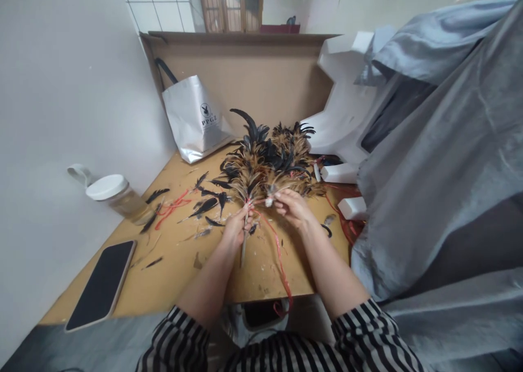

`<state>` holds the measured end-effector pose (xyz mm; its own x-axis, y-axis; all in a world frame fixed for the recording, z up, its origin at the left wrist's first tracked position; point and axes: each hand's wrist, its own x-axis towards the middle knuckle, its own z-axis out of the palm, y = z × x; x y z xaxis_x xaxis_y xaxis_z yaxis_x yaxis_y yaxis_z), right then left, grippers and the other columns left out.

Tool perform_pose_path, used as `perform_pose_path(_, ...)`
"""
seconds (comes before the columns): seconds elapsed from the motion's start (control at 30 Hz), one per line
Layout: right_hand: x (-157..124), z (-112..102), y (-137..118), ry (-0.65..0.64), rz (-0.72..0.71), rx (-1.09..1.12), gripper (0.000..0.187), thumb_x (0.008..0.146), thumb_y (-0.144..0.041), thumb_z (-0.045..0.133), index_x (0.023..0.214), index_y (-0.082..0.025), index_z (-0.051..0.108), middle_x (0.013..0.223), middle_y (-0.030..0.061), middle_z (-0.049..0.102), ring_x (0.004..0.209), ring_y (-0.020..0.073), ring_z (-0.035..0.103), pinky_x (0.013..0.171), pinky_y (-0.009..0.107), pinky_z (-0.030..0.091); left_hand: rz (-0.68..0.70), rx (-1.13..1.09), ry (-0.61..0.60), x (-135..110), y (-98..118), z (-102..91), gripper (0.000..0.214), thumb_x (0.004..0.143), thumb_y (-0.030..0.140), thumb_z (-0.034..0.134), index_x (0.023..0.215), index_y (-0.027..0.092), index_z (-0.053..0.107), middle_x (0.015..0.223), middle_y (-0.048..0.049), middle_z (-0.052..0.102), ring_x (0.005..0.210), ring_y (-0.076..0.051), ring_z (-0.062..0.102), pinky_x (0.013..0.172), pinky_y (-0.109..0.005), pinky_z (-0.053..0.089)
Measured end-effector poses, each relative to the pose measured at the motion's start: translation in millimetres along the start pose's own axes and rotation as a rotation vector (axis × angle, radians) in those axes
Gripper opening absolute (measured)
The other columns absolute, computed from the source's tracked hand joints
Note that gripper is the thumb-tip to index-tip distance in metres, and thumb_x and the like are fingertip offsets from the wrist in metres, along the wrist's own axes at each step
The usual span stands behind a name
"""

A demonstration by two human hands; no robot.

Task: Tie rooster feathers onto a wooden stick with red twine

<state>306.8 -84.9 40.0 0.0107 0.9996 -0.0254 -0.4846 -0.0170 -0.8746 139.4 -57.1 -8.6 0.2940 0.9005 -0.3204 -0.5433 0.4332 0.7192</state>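
Note:
Before me is a feather duster (247, 170) of brown and black feathers on a thin stick (244, 247). My left hand (237, 225) is closed around the stick, just below the lowest feathers. A red plastic strip (278, 241) runs from the stick near my left fingers and hangs over the table's front edge. To the right, my right hand (293, 208) pinches a small brown feather (273, 189) with a whitish fluffy base. A short stretch of red strip spans the gap between both hands. Behind them lies a heap of brown and black feathers (292, 148).
Loose black feathers (206, 206) and red strips (171, 208) litter the wooden table (175, 274) on the left. A phone (102, 285) and a lidded cup (118, 197) are at far left. A silver bag (196, 121) stands behind; white foam (347, 105) and grey cloth (441, 159) border the right.

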Motion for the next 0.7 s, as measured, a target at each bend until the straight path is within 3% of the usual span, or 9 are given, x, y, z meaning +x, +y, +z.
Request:
perform_pose_path(0.17,14,30,30,0.029,0.035,-0.108,0.036,0.049,-0.037,0.077,0.06,-0.016,0.05,0.043,-0.0084,0.039,0.039,0.0032,0.028,0.039,0.018,0.015,0.03,-0.002,0.044,3,-1,-1.6,0.014,0.072,0.017,0.062,0.084,0.011,0.059,0.059,0.0002,0.053,0.038,-0.002,0.038,0.031,-0.012,0.019)
perform_pose_path(0.27,18,28,45,0.096,0.047,-0.143,0.036,0.048,-0.04,0.076,0.061,-0.017,0.052,0.042,-0.0088,0.04,0.038,0.0035,0.029,0.039,0.018,0.018,0.024,-0.001,0.04,4,-2,-2.3,0.014,0.069,0.016,0.062,0.081,0.01,0.059,0.059,-0.0003,0.054,0.038,-0.002,0.038,0.031,-0.013,0.017)
perform_pose_path(0.47,22,23,67,0.087,-0.019,-0.152,0.032,0.048,-0.039,0.076,0.061,-0.017,0.057,0.055,-0.0011,0.059,0.053,0.0114,0.052,0.057,0.025,0.041,0.021,0.043,0.05,6,-3,-3.3,0.012,0.063,0.014,0.064,0.074,0.009,0.059,0.064,-0.0031,0.06,0.039,-0.002,0.04,0.032,-0.013,0.017)
perform_pose_path(0.7,25,18,72,0.126,-0.054,-0.159,0.029,0.053,-0.039,0.073,0.064,-0.017,0.057,0.057,-0.0018,0.06,0.054,0.012,0.053,0.06,0.026,0.042,0.048,0.076,0.041,1,-4,-0.4,0.02,0.062,0.019,0.068,0.077,0.008,0.061,0.063,-0.0037,0.06,0.039,-0.002,0.039,0.032,-0.014,0.017)
